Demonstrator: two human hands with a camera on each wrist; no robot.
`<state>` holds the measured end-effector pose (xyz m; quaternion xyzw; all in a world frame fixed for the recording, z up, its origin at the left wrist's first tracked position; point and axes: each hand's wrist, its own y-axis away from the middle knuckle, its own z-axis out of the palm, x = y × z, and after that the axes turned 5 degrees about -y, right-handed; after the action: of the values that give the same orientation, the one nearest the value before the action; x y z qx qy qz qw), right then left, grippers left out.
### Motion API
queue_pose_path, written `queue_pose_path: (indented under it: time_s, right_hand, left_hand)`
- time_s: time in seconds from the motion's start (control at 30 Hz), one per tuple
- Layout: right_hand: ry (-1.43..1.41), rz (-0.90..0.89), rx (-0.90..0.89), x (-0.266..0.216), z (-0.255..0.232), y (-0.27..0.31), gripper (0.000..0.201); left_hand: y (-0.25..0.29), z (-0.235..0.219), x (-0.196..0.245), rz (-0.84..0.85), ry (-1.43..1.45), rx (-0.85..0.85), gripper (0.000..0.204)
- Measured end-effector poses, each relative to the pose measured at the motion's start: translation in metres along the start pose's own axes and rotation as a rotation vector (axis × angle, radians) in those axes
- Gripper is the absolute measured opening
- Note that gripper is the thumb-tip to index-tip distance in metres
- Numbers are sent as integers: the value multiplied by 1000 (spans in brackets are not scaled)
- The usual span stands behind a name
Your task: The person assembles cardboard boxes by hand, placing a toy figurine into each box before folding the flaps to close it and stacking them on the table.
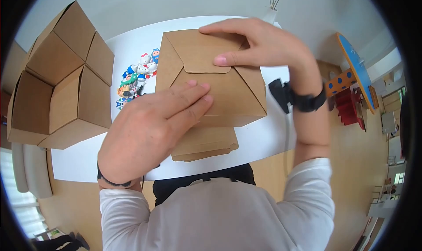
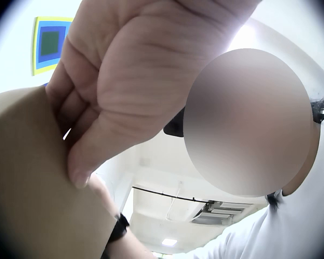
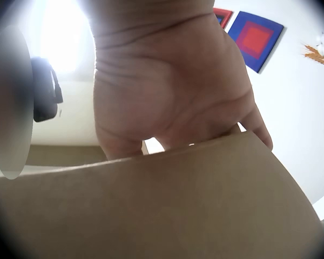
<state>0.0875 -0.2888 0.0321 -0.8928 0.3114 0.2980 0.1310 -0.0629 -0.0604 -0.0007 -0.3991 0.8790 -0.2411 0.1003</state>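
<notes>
A brown cardboard box (image 1: 220, 92) stands on the white table with its top flaps folded over and a tabbed flap lying across the middle. The left hand (image 1: 151, 123) rests on the near part of the top, fingers extended close to the tab. Across the far right of the top lies the right hand (image 1: 272, 44), its thumb on the tabbed flap and its fingers reaching the far edge. In the left wrist view the left hand (image 2: 135, 75) touches the box (image 2: 38, 178); in the right wrist view the right hand (image 3: 173, 86) lies over the box edge (image 3: 167, 199).
An open divided cardboard box (image 1: 66, 88) stands at the left. Several small figurines (image 1: 138, 75) lie between the boxes. A flat cardboard piece (image 1: 204, 143) is at the near side of the table (image 1: 255, 141). A vase (image 1: 269, 16) stands at the back right.
</notes>
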Motion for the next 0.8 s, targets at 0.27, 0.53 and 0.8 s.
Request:
queue_pose_path:
  time_s: [0.27,0.53,0.8]
  right_hand:
    - [410,192,-536,-50,-15,-69,106]
    - [692,246,-564,-83,17,-68,84]
    - [696,30,-313,-56,32,-50,70]
  left_hand:
    - [1,10,13,52,38,-16,37]
    - [7,21,14,128,69,-108,45]
    - [7,25,17,126,70,-100,44]
